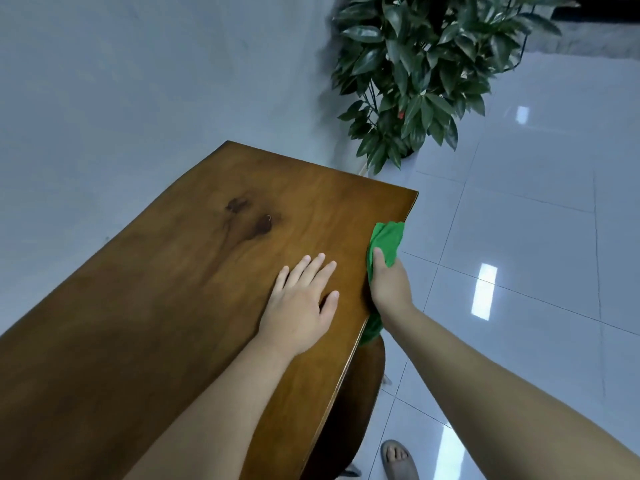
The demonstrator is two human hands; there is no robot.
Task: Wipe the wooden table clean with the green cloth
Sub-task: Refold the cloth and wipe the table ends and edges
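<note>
The wooden table (pixel 180 278) runs from the lower left up to a far corner at the right, with two dark knots in its grain. My left hand (pixel 299 303) lies flat on the tabletop near the right edge, fingers spread, holding nothing. My right hand (pixel 389 285) grips the green cloth (pixel 388 240) and presses it against the table's right edge. Part of the cloth bunches above my thumb, and another part hangs out below my wrist.
A leafy potted plant (pixel 415 71) stands on the glossy white tiled floor (pixel 519 237) beyond the table's far corner. A pale wall runs behind the table. A dark wooden seat (pixel 353 403) sits under the table edge, and my sandalled foot (pixel 398 460) is beside it.
</note>
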